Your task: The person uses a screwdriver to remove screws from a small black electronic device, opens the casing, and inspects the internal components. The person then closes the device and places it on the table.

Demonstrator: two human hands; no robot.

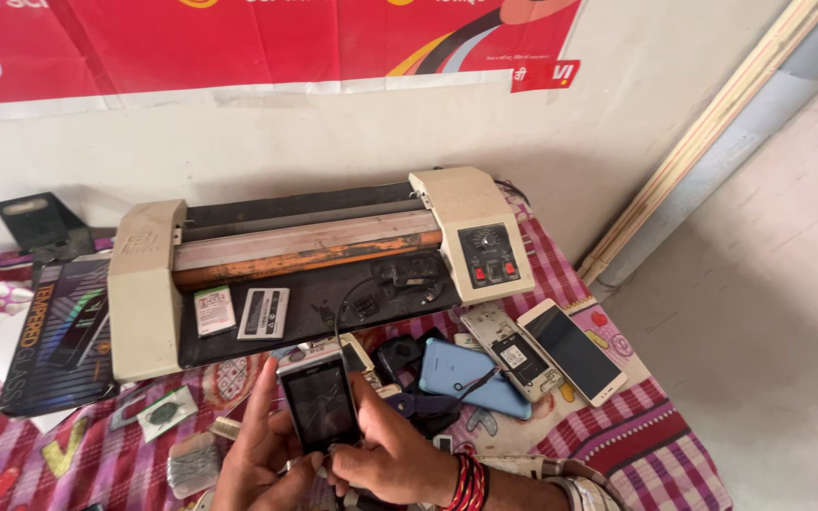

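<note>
My left hand [259, 452] and my right hand [385, 456] together hold a small black bar phone with a cracked dark screen [318, 405], upright, low in the middle of the view. Left fingers run along its left edge; right fingers wrap its lower right side. Red bangles [467, 484] ring my right wrist. Just behind the phone lie a blue phone face down [466, 375], an opened phone showing its insides [511, 353] and a white smartphone [573, 351].
A beige laminating machine [314, 260] with an orange roller stands at the back of the checked cloth, two phone batteries [240, 312] on its black tray. A dark tempered-glass box [54, 336] lies at left. Small parts and packets [165, 414] scatter near my left hand. Floor drops off at right.
</note>
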